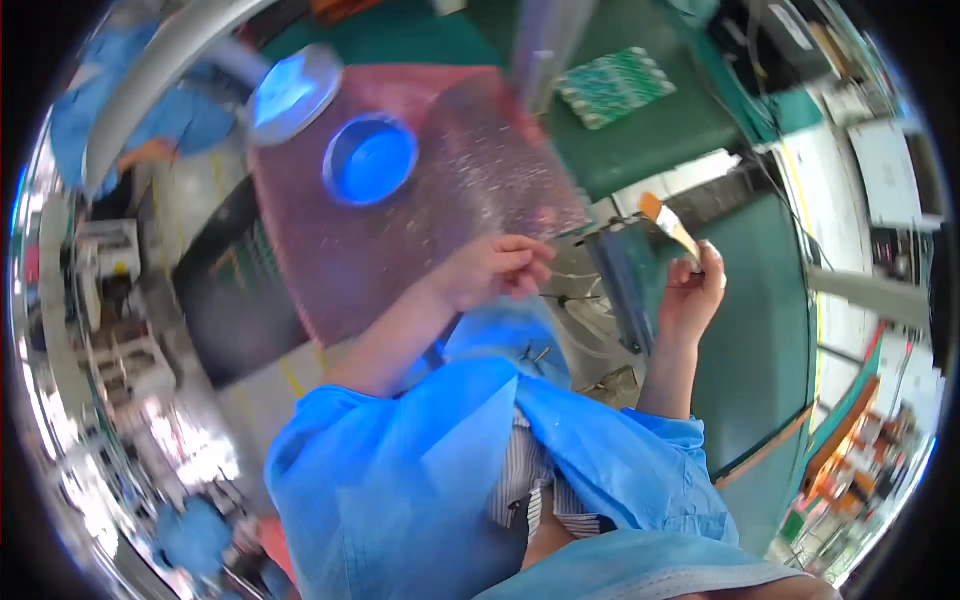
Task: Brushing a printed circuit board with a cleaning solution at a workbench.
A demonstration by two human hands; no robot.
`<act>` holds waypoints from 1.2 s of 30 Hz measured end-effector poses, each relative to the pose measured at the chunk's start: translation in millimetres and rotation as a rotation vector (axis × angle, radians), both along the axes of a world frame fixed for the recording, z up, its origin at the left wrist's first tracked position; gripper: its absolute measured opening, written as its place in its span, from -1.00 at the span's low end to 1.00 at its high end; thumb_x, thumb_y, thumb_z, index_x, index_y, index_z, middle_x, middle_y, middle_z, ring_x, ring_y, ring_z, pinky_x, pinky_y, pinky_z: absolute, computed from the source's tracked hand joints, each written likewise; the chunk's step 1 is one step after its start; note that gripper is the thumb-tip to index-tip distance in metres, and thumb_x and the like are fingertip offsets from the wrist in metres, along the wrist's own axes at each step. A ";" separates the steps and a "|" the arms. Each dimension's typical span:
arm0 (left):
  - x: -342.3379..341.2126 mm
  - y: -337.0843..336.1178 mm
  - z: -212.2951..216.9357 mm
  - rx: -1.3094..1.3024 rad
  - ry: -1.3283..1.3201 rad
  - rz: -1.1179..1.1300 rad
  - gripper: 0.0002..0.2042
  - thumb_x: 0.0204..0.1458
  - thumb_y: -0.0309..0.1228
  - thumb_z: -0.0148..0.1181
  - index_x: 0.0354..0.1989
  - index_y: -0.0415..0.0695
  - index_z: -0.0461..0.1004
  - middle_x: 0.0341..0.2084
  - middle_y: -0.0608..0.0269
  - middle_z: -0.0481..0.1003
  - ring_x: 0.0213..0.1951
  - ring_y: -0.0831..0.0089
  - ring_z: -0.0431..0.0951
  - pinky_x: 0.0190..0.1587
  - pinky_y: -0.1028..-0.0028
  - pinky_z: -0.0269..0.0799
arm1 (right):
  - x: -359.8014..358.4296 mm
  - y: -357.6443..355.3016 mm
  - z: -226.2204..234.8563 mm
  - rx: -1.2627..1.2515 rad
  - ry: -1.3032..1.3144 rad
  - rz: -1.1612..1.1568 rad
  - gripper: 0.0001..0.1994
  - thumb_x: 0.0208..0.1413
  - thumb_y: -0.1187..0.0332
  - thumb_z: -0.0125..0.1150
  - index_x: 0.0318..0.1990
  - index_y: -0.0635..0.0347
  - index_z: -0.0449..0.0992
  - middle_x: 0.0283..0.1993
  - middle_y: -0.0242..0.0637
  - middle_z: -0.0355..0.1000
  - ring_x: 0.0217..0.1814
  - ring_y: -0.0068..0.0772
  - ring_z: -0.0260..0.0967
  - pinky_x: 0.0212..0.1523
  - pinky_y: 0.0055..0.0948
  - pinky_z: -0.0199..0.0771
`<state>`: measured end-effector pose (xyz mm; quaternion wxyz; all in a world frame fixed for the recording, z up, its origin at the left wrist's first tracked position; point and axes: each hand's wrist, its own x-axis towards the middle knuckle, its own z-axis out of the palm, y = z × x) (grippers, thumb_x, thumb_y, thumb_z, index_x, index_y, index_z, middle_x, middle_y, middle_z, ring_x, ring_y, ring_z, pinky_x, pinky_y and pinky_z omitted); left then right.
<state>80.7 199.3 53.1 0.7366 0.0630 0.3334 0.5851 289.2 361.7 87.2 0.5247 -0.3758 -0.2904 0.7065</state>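
Observation:
My right hand [692, 295] is closed round the handle of a flat brush [676, 228]. The brush is held upright, its orange-brown bristles pointing up and to the left. My left hand [502, 270] hovers by the near edge of a reddish mat [340, 270], fingers loosely bent and somewhat apart, nothing seen in them. On the mat's far left part stands a round, shallow blue container [370, 160], glowing blue inside. White flecks are scattered over the mat's right half.
A pale round dish-like thing [293, 92] sits at the mat's far left corner. A green-and-white patterned pad [616, 88] lies on the green table [640, 145] beyond. A grey curved arm [150, 80] arches over the left. Another person in blue [185, 115] is at far left.

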 end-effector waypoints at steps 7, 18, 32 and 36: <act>-114.1 -219.4 23.1 -0.164 0.590 0.237 -0.77 -0.03 -0.26 -0.02 -0.46 -0.21 0.32 -0.82 0.35 0.26 -0.79 0.62 0.24 -0.73 0.63 0.19 | -73.2 -37.8 7.8 0.012 0.019 0.355 -0.81 0.02 0.38 -0.04 -0.32 0.37 0.33 -0.66 -0.38 0.18 -0.65 -0.64 0.00 -0.60 -0.63 0.01; -250.9 -394.5 -184.6 -0.744 1.571 0.665 -0.73 -0.26 -0.40 0.12 -0.30 -0.08 0.41 -0.41 0.18 0.45 -0.32 0.24 0.43 -0.19 0.35 0.35 | -195.7 -122.5 33.8 0.118 -0.088 0.522 -0.84 0.01 0.41 -0.03 -0.35 0.37 0.34 -0.65 -0.34 0.20 -0.65 -0.61 0.01 -0.63 -0.63 -0.01; -373.2 -275.4 -255.4 0.133 2.547 -0.621 -0.76 -0.10 -0.34 -0.10 -0.23 0.19 0.38 -0.10 0.37 0.28 -0.01 0.46 0.24 -0.01 0.38 0.15 | -239.8 -167.8 47.1 0.300 -0.401 0.344 -0.79 0.01 0.36 0.00 -0.29 0.37 0.34 -0.69 -0.42 0.16 -0.69 -0.67 -0.07 -0.66 -0.64 -0.08; -389.4 -269.3 -264.6 0.313 2.562 -0.525 -0.75 -0.11 -0.32 -0.09 -0.20 0.19 0.36 -0.12 0.37 0.30 0.00 0.43 0.23 0.00 0.37 0.15 | -239.4 -167.2 49.8 0.333 -0.442 0.391 -0.83 -0.02 0.37 0.01 -0.31 0.28 0.33 -0.53 -0.42 0.20 -0.61 -0.67 0.00 -0.62 -0.67 0.00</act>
